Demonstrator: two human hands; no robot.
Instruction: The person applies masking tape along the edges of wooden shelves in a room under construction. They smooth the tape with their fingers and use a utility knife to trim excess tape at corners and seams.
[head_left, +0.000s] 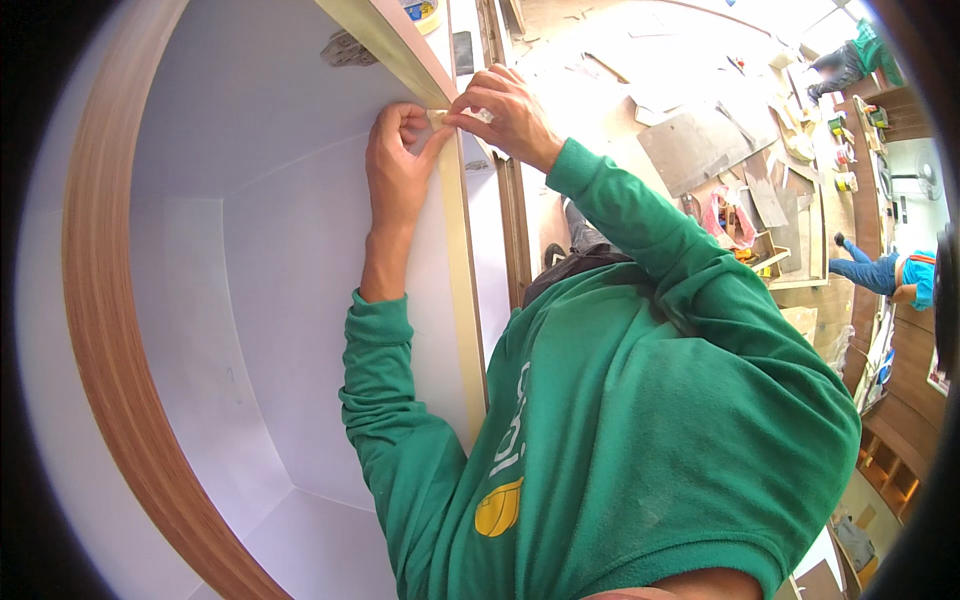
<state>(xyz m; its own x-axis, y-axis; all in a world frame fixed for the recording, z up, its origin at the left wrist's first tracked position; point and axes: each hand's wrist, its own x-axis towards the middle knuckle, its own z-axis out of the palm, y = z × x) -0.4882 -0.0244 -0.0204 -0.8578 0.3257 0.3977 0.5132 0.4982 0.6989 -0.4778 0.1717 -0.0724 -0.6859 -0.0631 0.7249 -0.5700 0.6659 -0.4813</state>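
Observation:
Up at a corner of the white cabinet, my left hand (398,170) pinches a small crumpled cream piece of masking tape (437,119) between thumb and fingers. My right hand (508,112) reaches over the cabinet's front edge from the other side, its thumb and fingertips closed on the same tape. A long cream strip of masking tape (462,330) covers the edge below my hands. Another pale strip (385,45) runs along the edge that slants away above them. Both my forearms wear green sleeves.
A wood-grain edge (105,330) borders the white cabinet interior (290,300) at left. A tape roll (425,12) lies beyond my hands. Boards (710,150) and scraps cover the floor at right. Two other people, one in blue (880,272), one in green (850,65), are farther off.

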